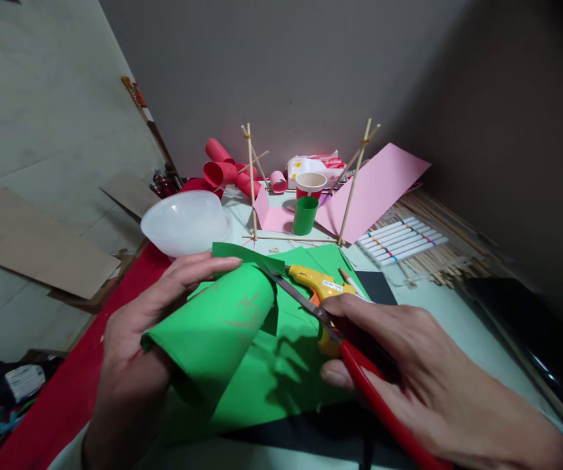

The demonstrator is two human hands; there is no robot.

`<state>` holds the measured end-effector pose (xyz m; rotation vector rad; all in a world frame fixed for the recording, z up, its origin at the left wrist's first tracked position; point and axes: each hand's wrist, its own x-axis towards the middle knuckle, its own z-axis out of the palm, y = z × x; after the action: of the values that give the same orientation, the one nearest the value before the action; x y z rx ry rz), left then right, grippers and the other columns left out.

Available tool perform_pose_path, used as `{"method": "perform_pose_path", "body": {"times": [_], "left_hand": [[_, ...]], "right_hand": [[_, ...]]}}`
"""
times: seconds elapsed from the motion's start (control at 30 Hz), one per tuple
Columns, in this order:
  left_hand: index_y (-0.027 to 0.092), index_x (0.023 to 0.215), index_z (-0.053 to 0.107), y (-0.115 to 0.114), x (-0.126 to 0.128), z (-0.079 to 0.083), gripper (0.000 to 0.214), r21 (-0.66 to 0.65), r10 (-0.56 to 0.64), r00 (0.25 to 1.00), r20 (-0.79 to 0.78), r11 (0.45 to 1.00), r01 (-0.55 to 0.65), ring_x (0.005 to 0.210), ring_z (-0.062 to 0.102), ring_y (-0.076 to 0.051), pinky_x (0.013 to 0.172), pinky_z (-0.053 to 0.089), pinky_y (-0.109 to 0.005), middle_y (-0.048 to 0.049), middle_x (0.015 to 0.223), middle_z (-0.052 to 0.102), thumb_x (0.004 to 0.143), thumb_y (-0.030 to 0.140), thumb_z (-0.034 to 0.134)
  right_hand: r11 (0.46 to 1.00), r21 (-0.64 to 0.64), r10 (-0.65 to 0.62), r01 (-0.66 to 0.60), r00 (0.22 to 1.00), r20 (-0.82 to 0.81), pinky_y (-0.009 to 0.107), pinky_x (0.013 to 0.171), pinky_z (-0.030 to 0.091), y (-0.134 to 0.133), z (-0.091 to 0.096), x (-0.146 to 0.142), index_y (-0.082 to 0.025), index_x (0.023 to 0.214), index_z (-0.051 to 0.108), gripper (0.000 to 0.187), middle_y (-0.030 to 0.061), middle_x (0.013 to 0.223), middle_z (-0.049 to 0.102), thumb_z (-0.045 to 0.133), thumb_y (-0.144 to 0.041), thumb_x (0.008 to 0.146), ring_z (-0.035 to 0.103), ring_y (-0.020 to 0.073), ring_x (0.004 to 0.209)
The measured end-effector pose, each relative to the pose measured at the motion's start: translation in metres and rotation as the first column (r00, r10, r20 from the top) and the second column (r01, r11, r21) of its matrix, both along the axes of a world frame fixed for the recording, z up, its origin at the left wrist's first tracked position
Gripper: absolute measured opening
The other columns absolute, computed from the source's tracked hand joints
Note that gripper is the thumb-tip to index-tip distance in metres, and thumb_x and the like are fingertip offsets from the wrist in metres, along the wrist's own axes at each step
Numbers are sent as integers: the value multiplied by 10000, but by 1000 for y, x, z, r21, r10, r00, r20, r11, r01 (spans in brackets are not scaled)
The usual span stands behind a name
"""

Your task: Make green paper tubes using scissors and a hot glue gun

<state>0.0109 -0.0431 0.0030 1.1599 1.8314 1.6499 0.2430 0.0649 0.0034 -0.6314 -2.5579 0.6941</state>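
Observation:
My left hand (134, 346) is closed round a curled sheet of green paper (223, 320) with faint pencil marks on it. In my right hand (409, 365) is a pair of scissors (360, 372) with red handles. The scissor blades reach to the paper's upper edge, where a narrow strip (247, 256) stands partly away from the sheet. Behind the scissors lies a yellow hot glue gun (315, 279), partly hidden by them. More green paper (257, 385) lies flat beneath my hands.
Farther back, a wooden stick frame (252, 183) stands round a small green paper tube (305, 217). A white bowl (186, 222) is at left, red paper rolls (220, 173) behind it. Markers (403, 240), pink paper (374, 192) and a dark flat device (531, 352) lie at right.

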Motion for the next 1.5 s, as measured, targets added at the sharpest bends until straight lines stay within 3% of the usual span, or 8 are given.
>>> {"method": "perform_pose_path", "body": {"times": [0.13, 0.27, 0.63, 0.87, 1.07, 1.27, 1.4, 1.5], "left_hand": [[447, 1032, 832, -2, -5, -2, 253, -29, 3, 994, -113, 1000, -6, 1422, 521, -265, 1035, 510, -252, 104, 1256, 752, 789, 422, 763], [474, 1048, 826, -3, -13, -3, 249, -70, -60, 968, -242, 997, 44, 1296, 637, -229, 1012, 517, -214, 116, 1231, 768, 823, 465, 722], [467, 1014, 836, 0, -13, 2, 214, -5, -108, 971, -213, 994, 109, 1261, 677, -217, 878, 589, -171, 102, 1205, 776, 848, 396, 722], [465, 1032, 827, 1, -22, 5, 211, 29, -138, 942, -306, 988, 154, 1130, 735, -150, 885, 573, -116, 118, 1200, 767, 832, 407, 795], [383, 885, 844, 2, -21, 7, 113, 70, -19, 935, -354, 996, 47, 1116, 731, -177, 879, 582, -173, 78, 1242, 755, 773, 377, 834], [435, 842, 840, 2, -19, 11, 156, 217, 118, 851, -513, 976, -4, 1024, 721, -163, 874, 562, -277, 94, 1154, 775, 773, 304, 791], [448, 1003, 822, -3, -28, 13, 375, 142, 4, 738, -674, 982, 124, 1104, 700, -178, 909, 545, -318, 90, 1266, 739, 751, 179, 750], [397, 1011, 812, -4, -28, 13, 341, 143, -3, 700, -714, 978, 150, 1089, 703, -172, 950, 535, -326, 46, 1252, 738, 775, 162, 738]], "right_hand": [[1000, -23, 3, -3, 1000, 0, 252, 521, 431, 0, 1, 0, -213, 979, 626, 205, 8, 794, 734, 593, -411, 1017, 618, 142, 584], [1000, -21, 17, -16, 999, 42, 261, 554, 442, -1, 1, 2, -210, 1053, 627, 219, 0, 789, 724, 563, -420, 1039, 620, 147, 597], [997, -69, 37, -29, 993, 114, 303, 554, 438, -1, 1, 5, -213, 1112, 632, 309, 10, 778, 692, 480, -478, 1071, 639, 186, 629], [992, -101, 86, -72, 986, 141, 292, 519, 404, 1, 2, 6, -249, 980, 612, 254, -29, 711, 639, 507, -464, 1063, 580, 158, 562], [995, -58, 92, -84, 984, 151, 304, 536, 416, 4, 2, 7, -242, 1081, 611, 268, -11, 757, 666, 469, -469, 1078, 621, 174, 601], [993, -69, 104, -92, 974, 202, 305, 521, 390, 7, 2, 6, -248, 962, 600, 324, -3, 699, 628, 445, -510, 1075, 593, 179, 569], [994, -85, 81, -65, 975, 206, 295, 510, 360, 8, 1, 7, -237, 1004, 615, 308, -9, 714, 621, 493, -515, 1055, 557, 160, 557], [996, -77, 59, -45, 981, 187, 289, 501, 331, 8, 0, 7, -222, 1035, 626, 304, -24, 703, 606, 546, -515, 1034, 520, 141, 540]]}}
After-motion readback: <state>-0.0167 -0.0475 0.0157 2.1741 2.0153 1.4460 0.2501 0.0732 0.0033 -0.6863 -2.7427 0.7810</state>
